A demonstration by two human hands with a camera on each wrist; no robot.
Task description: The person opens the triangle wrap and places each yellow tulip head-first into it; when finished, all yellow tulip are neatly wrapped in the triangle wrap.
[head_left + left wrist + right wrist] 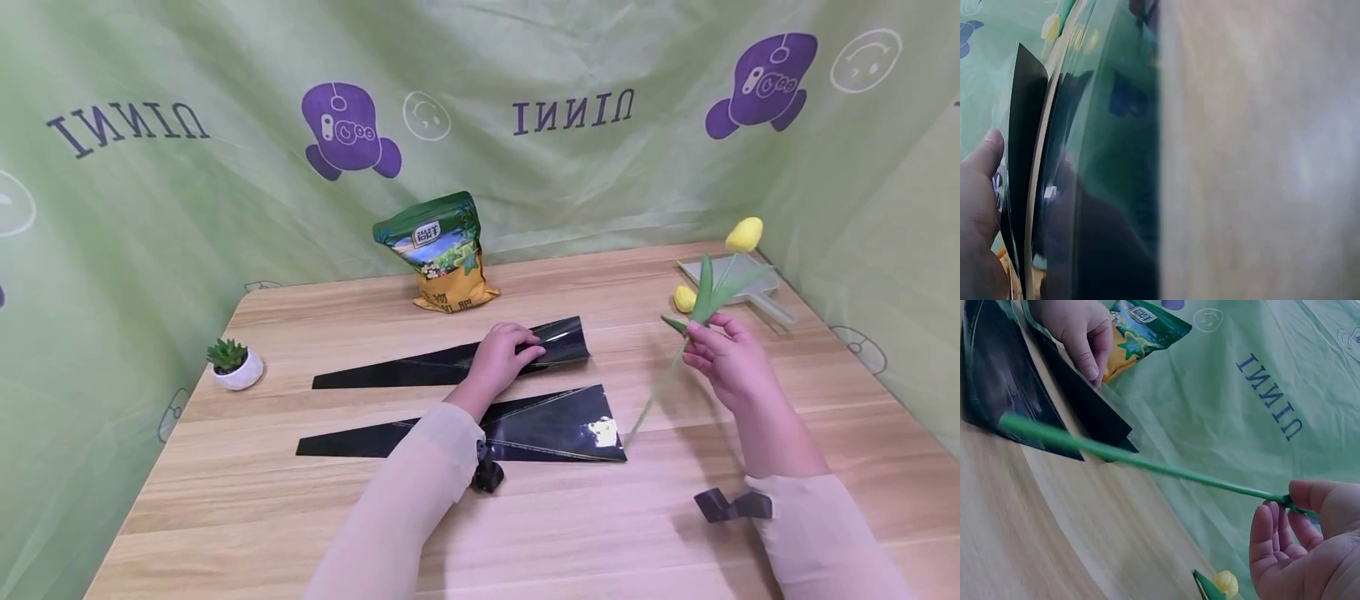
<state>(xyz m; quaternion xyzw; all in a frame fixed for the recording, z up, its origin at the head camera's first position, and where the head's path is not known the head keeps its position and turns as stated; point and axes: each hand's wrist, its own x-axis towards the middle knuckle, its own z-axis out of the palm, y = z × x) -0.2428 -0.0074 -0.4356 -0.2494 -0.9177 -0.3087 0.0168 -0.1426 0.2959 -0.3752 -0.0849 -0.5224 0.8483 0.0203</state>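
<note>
Pinching a yellow tulip in the right grip

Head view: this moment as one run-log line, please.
left hand: touches far black sleeve | right hand: pinches tulip, bloom up | near black sleeve: on table | bag: back of table

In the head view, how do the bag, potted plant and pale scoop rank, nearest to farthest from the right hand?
1. Pale scoop: just beyond the right hand.
2. Bag: further left, at the back.
3. Potted plant: far left side.
</note>
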